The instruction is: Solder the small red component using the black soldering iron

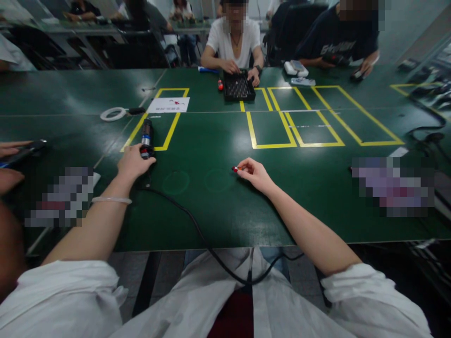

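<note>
My left hand rests on the green table with its fingers closed round the near end of a black and blue electric screwdriver that lies flat and points away from me. Its black cable trails off the near table edge into my lap. My right hand sits near the table's middle, fingertips pinched on a small red object that touches the tabletop.
Yellow tape rectangles mark the table. A white tape roll and a paper sheet lie at the far left. Across the table a person handles a black tray. Another person's hands are at my left.
</note>
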`<state>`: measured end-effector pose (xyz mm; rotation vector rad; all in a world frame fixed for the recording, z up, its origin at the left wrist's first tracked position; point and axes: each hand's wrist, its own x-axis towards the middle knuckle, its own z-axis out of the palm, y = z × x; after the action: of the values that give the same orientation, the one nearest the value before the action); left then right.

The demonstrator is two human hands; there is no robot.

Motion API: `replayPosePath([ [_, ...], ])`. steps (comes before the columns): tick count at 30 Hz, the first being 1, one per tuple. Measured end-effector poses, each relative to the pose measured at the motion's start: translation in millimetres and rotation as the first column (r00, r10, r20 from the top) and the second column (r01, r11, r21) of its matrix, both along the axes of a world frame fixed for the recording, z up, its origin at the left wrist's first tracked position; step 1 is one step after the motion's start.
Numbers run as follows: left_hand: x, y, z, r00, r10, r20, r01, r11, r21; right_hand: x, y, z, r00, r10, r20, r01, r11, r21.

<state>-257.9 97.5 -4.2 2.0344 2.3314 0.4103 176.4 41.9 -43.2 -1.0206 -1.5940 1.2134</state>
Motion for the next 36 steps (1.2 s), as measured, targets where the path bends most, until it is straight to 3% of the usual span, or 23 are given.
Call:
replayPosePath([
  [3, 35.2, -12.5, -2.6, 0.998, 0.063, -0.025, -0.063, 0.998, -0.021, -2.0, 0.5, 0.5, 1.000, 0.005, -0.010, -0.005, 1.000, -0.027],
  [8, 104.2, -35.2, -6.2, 0.994, -0.105, -0.016, 0.106, 0.994, 0.022, -2.7, 4.1, 0.8, 0.999, 0.019, -0.029, -0.021, 0.998, -0.065],
  [14, 190.9, -63.2, 2.9, 0.949, -0.304, -0.086, 0.304, 0.953, -0.009, 7.0, 4.6, 4.8, 0.992, 0.112, -0.056, -0.118, 0.987, -0.106],
  [18, 227.8, -74.4, 6.2, 0.909, -0.407, -0.093, 0.408, 0.913, -0.009, 9.5, 0.7, 4.4, 0.998, 0.043, -0.047, -0.046, 0.997, -0.059],
  [22, 243.9, -81.7, 5.2, 0.880, -0.468, -0.082, 0.469, 0.883, -0.007, 9.7, -2.1, 1.0, 0.998, -0.045, -0.050, 0.044, 0.999, -0.021],
  [36, 245.0, -87.3, -0.4, 0.855, -0.518, -0.015, 0.518, 0.855, 0.027, 8.6, -9.9, 2.5, 0.965, -0.005, 0.261, -0.067, 0.962, 0.266],
])
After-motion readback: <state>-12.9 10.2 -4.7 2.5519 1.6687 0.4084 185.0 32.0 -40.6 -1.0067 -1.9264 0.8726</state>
